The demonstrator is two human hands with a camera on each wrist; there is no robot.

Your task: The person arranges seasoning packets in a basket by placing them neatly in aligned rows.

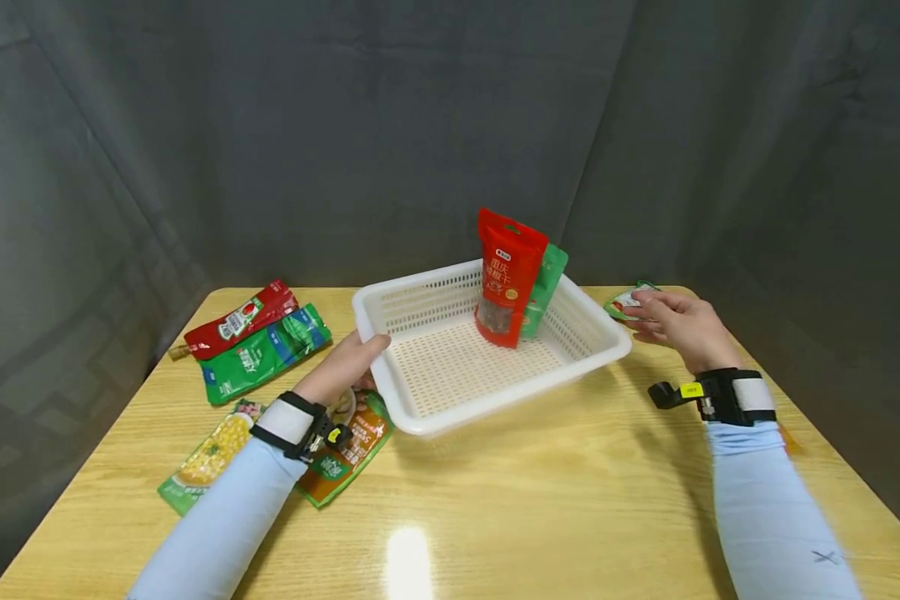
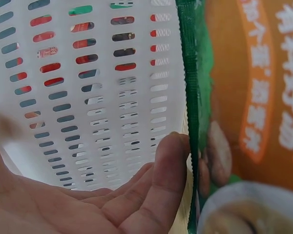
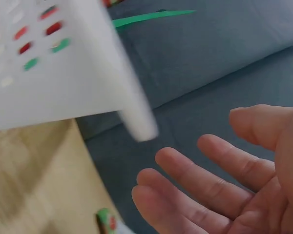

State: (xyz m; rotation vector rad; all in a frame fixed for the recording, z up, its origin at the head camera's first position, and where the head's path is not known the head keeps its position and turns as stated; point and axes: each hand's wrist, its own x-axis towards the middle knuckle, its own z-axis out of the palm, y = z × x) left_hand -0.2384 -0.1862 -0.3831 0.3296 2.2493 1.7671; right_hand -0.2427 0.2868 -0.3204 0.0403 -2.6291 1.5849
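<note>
A white perforated plastic basket (image 1: 465, 400) is tilted above the table, its left end gripped by my left hand (image 1: 345, 367), thumb over the rim and fingers beneath. Inside at the far right stand a red pouch (image 1: 506, 279) and a green pouch (image 1: 546, 287) partly behind it. My right hand (image 1: 675, 321) is off the basket's right end, fingers spread and relaxed with nothing in them, as the right wrist view shows. Behind those fingers, a small green-and-white packet (image 1: 621, 302) lies on the table. An orange-and-green soup packet (image 2: 254, 97) lies beside my left fingers.
On the left of the wooden table (image 1: 540, 517) lie a red ketchup pouch (image 1: 243, 321), a green-and-blue pouch (image 1: 266, 354) and a packet with a yellow corn picture (image 1: 217, 454). An orange item (image 1: 789, 440) shows behind the right sleeve. A grey curtain (image 1: 390, 142) hangs behind the table.
</note>
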